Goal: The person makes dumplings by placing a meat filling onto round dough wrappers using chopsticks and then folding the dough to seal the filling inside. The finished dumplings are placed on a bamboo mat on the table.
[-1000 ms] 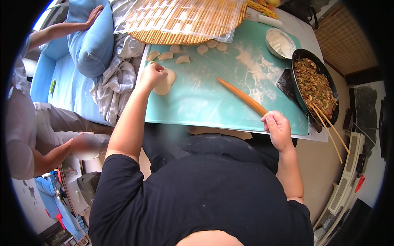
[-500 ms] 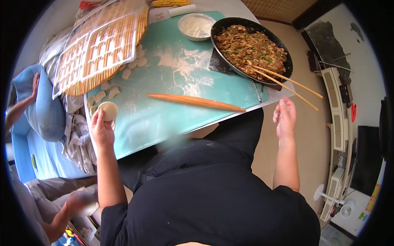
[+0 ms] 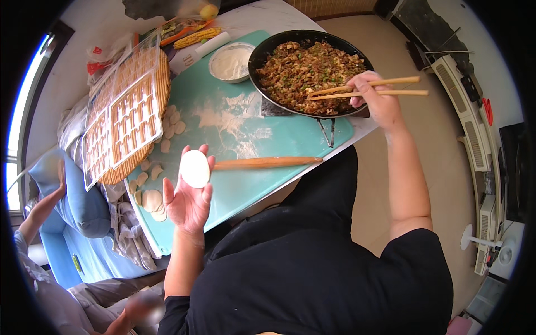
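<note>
On the fingers of my upturned left hand point(image 3: 188, 209) lies a round white dumpling wrapper point(image 3: 195, 169), the thumb spread away from it. My right hand point(image 3: 381, 103) grips a pair of wooden chopsticks point(image 3: 406, 81), their tips in the brown minced filling point(image 3: 312, 64) flecked with green. The filling sits in a large black pan point(image 3: 254, 66) at the table's far right. Behind my left hand a wooden rolling pin point(image 3: 268, 163) lies across the green mat point(image 3: 240, 187). More round wrappers point(image 3: 152, 201) overlap on the mat's left edge, beside several small dough pieces point(image 3: 157, 171).
A bowl of flour point(image 3: 231, 62) stands left of the pan. Clear plastic trays point(image 3: 134, 114) rest on a woven round mat point(image 3: 114, 174) at the left. Corn point(image 3: 196, 38) lies at the back. Another person's arm point(image 3: 43, 207) reaches over a blue cushion point(image 3: 81, 195) at far left.
My left hand has moved right, away from the wrappers, and turned palm up with the wrapper on its fingers. My right hand, empty before, has reached the pan and taken hold of the chopsticks.
</note>
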Demonstrator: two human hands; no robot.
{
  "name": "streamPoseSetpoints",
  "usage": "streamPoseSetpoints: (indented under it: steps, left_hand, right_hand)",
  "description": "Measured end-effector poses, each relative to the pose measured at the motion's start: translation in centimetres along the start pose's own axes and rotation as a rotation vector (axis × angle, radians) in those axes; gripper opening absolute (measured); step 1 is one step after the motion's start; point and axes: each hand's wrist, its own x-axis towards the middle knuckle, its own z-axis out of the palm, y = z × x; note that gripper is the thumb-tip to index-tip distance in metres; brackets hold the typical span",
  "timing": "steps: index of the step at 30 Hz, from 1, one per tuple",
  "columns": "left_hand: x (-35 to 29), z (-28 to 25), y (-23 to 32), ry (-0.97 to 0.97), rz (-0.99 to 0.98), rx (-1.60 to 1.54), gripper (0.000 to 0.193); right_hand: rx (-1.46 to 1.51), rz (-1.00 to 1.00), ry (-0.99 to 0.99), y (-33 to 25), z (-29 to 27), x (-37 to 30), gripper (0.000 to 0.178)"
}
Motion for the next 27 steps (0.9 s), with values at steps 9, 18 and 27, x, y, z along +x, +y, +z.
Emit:
streamPoseSetpoints:
  steps: [9, 18, 27]
  left_hand:
    - [1.8, -3.2, -3.4, 0.357, 0.024, 0.302, 0.050]
    - [2.8, -2.8, -3.4, 0.393, 0.001, 0.375, 0.041]
    - [3.5, -3.1, -3.8, 0.434, 0.032, 0.438, 0.040]
  right_hand:
    - [0.112, 0.035, 0.230, -1.9, -2.4, 2.7, 0.033]
    - [0.068, 0.058, 0.340, 0.4, 0.2, 4.4, 0.031]
    - [0.114, 0.033, 0.295, 0.0, 2.4, 5.9, 0.030]
